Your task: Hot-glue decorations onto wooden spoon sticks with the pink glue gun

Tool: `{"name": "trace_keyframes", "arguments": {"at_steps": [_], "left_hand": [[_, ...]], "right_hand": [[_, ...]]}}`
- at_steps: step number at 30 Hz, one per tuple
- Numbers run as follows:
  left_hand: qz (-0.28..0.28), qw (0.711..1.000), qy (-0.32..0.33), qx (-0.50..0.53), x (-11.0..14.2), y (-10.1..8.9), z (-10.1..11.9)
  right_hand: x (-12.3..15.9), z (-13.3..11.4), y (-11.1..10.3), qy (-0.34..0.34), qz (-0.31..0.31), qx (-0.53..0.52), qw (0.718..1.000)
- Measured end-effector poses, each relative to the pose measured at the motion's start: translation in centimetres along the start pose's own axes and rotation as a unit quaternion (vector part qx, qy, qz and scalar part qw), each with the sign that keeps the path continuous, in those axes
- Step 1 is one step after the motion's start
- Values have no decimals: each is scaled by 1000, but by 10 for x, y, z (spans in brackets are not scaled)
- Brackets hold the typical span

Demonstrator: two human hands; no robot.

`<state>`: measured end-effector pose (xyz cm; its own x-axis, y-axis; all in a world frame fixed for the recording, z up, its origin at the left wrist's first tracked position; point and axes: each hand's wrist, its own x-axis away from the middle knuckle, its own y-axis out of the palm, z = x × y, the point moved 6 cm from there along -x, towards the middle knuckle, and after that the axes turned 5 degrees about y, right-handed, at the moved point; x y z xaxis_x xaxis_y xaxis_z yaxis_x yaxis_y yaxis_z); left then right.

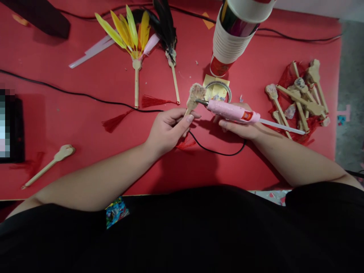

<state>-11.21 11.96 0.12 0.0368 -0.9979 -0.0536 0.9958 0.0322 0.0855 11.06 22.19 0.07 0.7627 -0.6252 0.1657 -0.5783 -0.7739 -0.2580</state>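
Note:
Between the thumb and fingers of my left hand (pixel 172 127) is a wooden fan handle (pixel 195 94), its broad, rough-coated head tilted up. My right hand (pixel 237 127) is closed around a pink hot glue gun (pixel 226 110). The metal nozzle touches or nearly touches the handle's head; I cannot tell which. A clear glue stick (pixel 281 126) juts from the gun's back end. A red tassel (pixel 186 144) hangs below my left hand. Just behind the gun lie a roll of tape (pixel 229 91) and yellow sticky notes (pixel 224 80) with scraps on them.
A yellow feather fan (pixel 137 64) and a black feather fan (pixel 171 57) lie at the back. Stacked paper cups (pixel 230 45) stand behind the tape. Several wooden handles (pixel 298 100) with red tassels pile up at right; another handle (pixel 51 165) lies at left. A black cord (pixel 85 95) crosses the red table.

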Motion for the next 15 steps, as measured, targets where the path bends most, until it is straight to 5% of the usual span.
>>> {"name": "trace_keyframes", "arguments": {"at_steps": [7,15], "left_hand": [[0,1000,-2,8,-3,2,2],[-2,1000,-7,11,-5,2,1]], "right_hand": [[7,-8,4,63,74,-5,995],[8,5,0,115,80,-29,990]]}}
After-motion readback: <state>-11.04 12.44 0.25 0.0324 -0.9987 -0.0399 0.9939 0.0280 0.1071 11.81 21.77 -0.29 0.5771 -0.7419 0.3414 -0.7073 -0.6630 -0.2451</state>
